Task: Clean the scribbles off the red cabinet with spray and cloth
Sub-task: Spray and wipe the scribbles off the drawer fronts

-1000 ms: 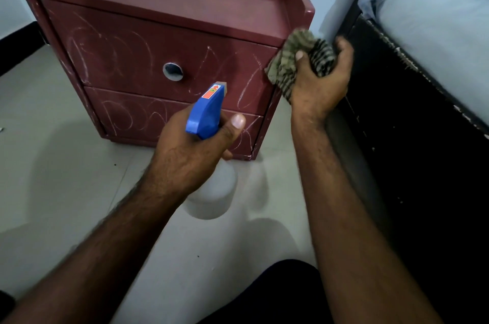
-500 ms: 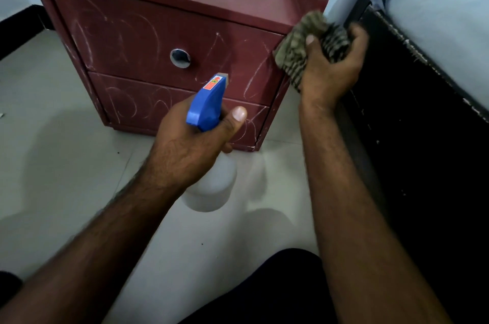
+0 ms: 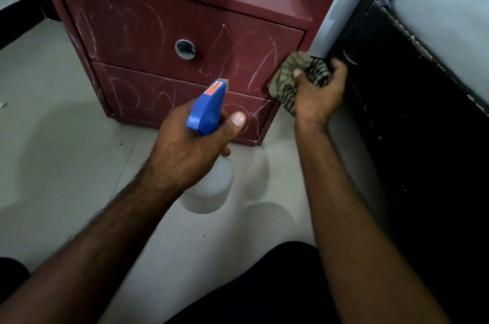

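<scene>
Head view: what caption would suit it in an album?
Left hand aims a spray bottle at the scribbled red cabinet while the right hand grips a striped cloth at its edge.

cabinet (image 3: 164,19) on floor (image 3: 53,138), bed (image 3: 423,85) right

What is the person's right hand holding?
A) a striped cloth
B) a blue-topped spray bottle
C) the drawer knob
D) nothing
A: the right hand grips the striped cloth by the red cabinet's right edge, while the left hand holds the spray bottle.
</scene>
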A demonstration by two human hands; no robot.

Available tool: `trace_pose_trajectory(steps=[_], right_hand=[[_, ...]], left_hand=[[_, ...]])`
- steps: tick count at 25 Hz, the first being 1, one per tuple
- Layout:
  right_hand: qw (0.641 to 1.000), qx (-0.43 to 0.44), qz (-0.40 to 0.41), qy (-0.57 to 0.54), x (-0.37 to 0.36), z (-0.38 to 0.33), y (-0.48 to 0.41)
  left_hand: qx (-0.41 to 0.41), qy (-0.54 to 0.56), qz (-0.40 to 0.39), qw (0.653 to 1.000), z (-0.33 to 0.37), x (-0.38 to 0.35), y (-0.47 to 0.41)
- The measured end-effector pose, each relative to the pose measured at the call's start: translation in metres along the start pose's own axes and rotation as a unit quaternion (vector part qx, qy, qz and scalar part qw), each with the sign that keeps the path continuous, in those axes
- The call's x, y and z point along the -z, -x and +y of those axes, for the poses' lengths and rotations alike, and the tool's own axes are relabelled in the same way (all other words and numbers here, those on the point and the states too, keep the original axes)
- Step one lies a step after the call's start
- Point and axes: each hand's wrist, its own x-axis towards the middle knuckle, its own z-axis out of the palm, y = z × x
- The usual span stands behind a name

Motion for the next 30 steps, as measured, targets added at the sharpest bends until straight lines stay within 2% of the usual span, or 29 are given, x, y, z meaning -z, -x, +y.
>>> trace_pose_trajectory(steps=[2,4,9,13,23,30], right_hand=[[0.998,-0.06,-0.02,0.024,0.001,0.023,0.014],[0.996,-0.078,-0.023,0.027,0.001,0.026,0.012],[1.0,-0.019,0.004,-0.025,0.002,0.018,0.009],[0.998,-0.055,0.013,-0.038,-0.003,0.041,0.027],[0.996,0.0,0.035,-0.083,-0.008,0.07,0.031],[0.996,0.0,0.024,-0.089,-0.006,0.09,0.037]], left_hand=[[-0.003,-0.005,-0.001,1.0,-0.003,0.0,0.001],[-0.007,-0.015,-0.004,1.0,-0.007,0.001,0.002],[0.011,-0.039,-0.015,0.999,-0.017,0.002,0.005],[0.017,-0.044,-0.03,0.998,-0.028,-0.002,0.006],[0.004,-0.015,-0.025,1.0,-0.036,-0.016,-0.011],[0.011,-0.028,-0.038,0.999,-0.047,-0.034,-0.024]])
